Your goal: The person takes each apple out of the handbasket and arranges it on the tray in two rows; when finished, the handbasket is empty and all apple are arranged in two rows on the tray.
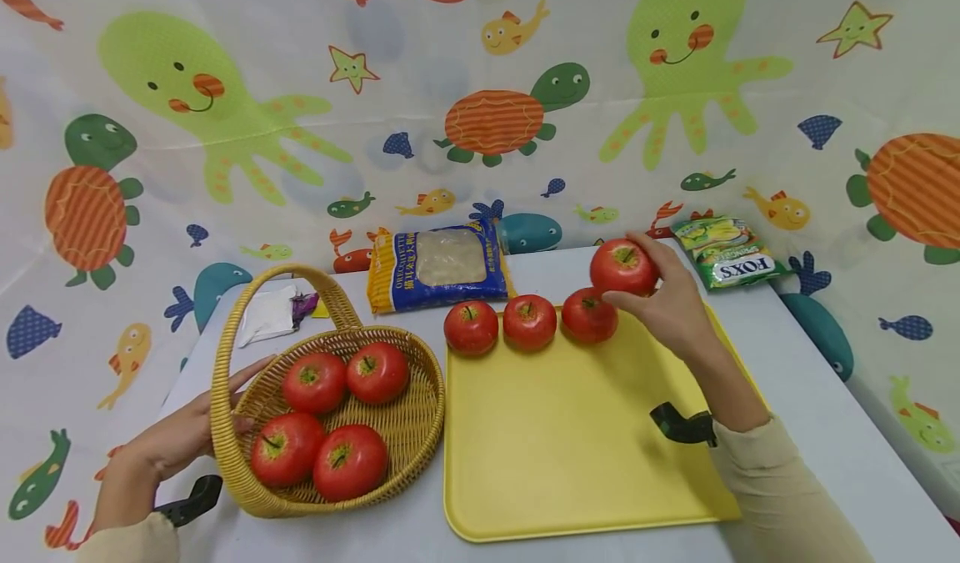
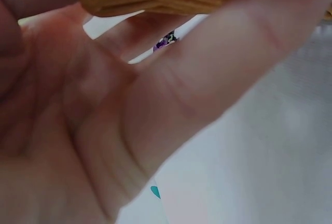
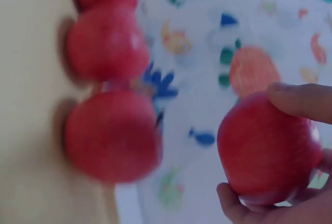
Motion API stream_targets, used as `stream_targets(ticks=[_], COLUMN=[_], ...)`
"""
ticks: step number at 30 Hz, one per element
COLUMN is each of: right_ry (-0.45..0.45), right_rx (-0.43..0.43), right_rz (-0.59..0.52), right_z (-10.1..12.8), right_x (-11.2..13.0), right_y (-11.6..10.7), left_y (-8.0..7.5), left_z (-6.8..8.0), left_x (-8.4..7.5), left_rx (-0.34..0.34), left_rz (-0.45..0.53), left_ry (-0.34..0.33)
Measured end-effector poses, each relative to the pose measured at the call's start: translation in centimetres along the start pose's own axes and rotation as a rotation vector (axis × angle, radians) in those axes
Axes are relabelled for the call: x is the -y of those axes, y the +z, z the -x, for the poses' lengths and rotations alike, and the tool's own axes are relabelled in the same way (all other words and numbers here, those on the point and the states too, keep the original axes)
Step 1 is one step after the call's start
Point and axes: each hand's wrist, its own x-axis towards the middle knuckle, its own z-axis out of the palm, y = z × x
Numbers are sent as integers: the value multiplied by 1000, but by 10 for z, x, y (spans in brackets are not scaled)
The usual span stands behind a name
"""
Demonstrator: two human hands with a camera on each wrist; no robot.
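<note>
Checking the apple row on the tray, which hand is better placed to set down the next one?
Right. The right hand already holds an apple above the yellow tray, beside the row; the left hand rests against the basket.

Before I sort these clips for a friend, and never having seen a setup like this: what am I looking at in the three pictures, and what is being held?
There is no machine here, only a person with three cameras: one on the head, one on each wrist. The wide picture is the head view, looking down at a white table.

The right hand holds a red apple just above the far edge of a yellow tray, where three more apples lie in a row. The blurry right wrist view shows that held apple close up, fingers around it.

The left hand rests against the side of a wicker basket holding four apples. The left wrist view is mostly palm, with the basket's rim at the top.

At the back lie a blue and yellow packet and a green sweets bag.
</note>
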Motion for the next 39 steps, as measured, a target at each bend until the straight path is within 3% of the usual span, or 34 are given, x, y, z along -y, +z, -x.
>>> stream_targets(ticks=[5,14,28,39], right_ry=[82,184,210,212], right_rx=[-46,60,106,125], right_rz=[59,112,98,87], right_z=[-8,-5,-1,-3], right_x=[-35,-82,-98,-97], right_y=[-23,-26,-19,-22], left_y=[-1,1,0,1], left_z=[0,-2,-1,0], left_x=[-1,-5,-1,-2], left_rx=[1,37,36,-4], left_rz=[0,14,27,7], left_ry=[-6,6,4,-22])
